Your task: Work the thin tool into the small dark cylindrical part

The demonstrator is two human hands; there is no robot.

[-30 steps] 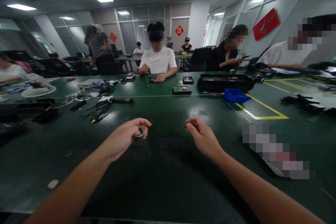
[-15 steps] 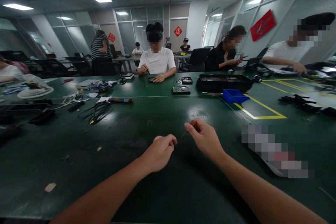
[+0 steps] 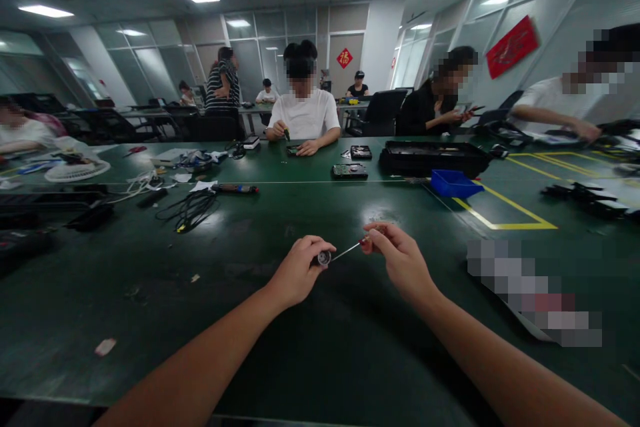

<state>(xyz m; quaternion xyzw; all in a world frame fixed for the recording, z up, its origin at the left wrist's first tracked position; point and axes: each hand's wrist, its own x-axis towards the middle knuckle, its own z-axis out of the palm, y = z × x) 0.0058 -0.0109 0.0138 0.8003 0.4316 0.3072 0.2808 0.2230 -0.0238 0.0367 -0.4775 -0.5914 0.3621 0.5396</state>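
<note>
My left hand (image 3: pixel 297 271) is closed around a small round metal part (image 3: pixel 324 257), held just above the dark green table (image 3: pixel 320 347). My right hand (image 3: pixel 400 259) pinches a thin screwdriver (image 3: pixel 350 249) with a reddish handle. The tool's tip touches the round part. Both hands sit close together near the middle of the table, a little in front of me.
A blue bin (image 3: pixel 453 182) and a long black tray (image 3: pixel 433 157) stand at the back right inside yellow floor-tape lines. Hard drives (image 3: pixel 349 171), a tangle of black cables (image 3: pixel 187 208) and a white fan (image 3: pixel 76 169) lie further back. Several people sit across the table.
My left hand has moved right from the table's middle toward my right hand, bringing the round part up to the screwdriver tip. My right hand has stayed nearly in place.
</note>
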